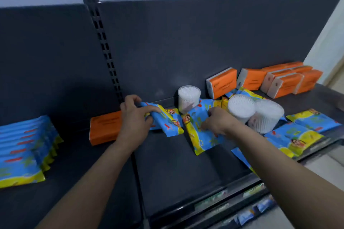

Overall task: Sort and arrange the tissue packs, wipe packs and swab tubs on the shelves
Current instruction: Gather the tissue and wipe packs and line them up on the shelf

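My left hand [135, 115] grips one blue and yellow wipe pack [167, 121] at its left end, fingers curled round it. My right hand [217, 121] pinches a second wipe pack [200, 135] that lies slanted on the dark shelf [176, 163]. An upright clear swab tub [188, 98] stands just behind both packs. Two more swab tubs [255, 113] lie tipped right of my right hand. Several orange tissue packs [279, 82] stand at the back right, and a single orange tissue pack [104, 128] lies left of my left hand.
A row of several wipe packs [24, 150] is stacked on the left shelf section. More loose wipe packs [297, 135] lie along the right front edge. A slotted upright post [104, 42] divides the two sections. Lower shelves with goods [245, 215] show below.
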Demonstrator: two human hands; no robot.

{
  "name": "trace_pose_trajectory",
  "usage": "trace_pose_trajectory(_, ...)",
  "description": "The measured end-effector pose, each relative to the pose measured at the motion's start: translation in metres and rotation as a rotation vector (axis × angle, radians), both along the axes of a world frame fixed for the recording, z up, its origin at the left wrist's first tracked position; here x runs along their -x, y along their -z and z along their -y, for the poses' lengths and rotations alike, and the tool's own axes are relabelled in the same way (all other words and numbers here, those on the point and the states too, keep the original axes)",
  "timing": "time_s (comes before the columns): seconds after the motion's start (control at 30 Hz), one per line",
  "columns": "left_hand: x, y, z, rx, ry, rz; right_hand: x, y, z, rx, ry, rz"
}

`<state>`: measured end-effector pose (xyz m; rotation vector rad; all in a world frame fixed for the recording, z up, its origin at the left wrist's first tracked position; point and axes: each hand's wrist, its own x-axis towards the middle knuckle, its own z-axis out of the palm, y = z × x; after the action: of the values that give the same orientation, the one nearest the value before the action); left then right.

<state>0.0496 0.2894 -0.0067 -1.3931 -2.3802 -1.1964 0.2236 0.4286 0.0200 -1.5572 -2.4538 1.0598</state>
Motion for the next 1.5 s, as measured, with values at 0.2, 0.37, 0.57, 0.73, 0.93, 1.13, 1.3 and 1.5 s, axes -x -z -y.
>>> trace_pose_trajectory(0.2,-0.035,-0.01,0.035,-0.054,0.073,0.474,-0.008,0.005,0.01,0.085,-0.067,-0.323)
trace_pose_trajectory(0.37,-0.058,-0.015,0.085,-0.155,-0.098,0.673,0.003,0.004,0.039,0.179,-0.166,-0.476)
trace_pose_trajectory(0.57,-0.057,-0.025,0.159,-0.18,-0.264,0.639,0.034,-0.01,0.095,0.282,-0.259,-0.599)
trace_pose_trajectory(0.73,-0.041,-0.038,0.224,-0.349,-0.251,0.616,0.071,-0.026,0.155,0.281,-0.396,-0.663)
trace_pose_trajectory(0.93,0.01,-0.053,0.323,-0.355,-0.372,0.442,0.128,-0.035,0.248,0.269,-0.519,-0.729)
trace_pose_trajectory(1.13,0.076,-0.064,0.411,-0.297,-0.485,0.183,0.184,-0.034,0.315,0.12,-0.542,-0.755)
trace_pose_trajectory(1.3,0.119,-0.067,0.443,-0.231,-0.514,0.119,0.212,-0.03,0.335,-0.09,-0.516,-0.672)
trace_pose_trajectory(1.5,0.162,-0.063,0.441,0.021,-0.522,0.139,0.24,-0.034,0.326,-0.291,-0.542,-0.495)
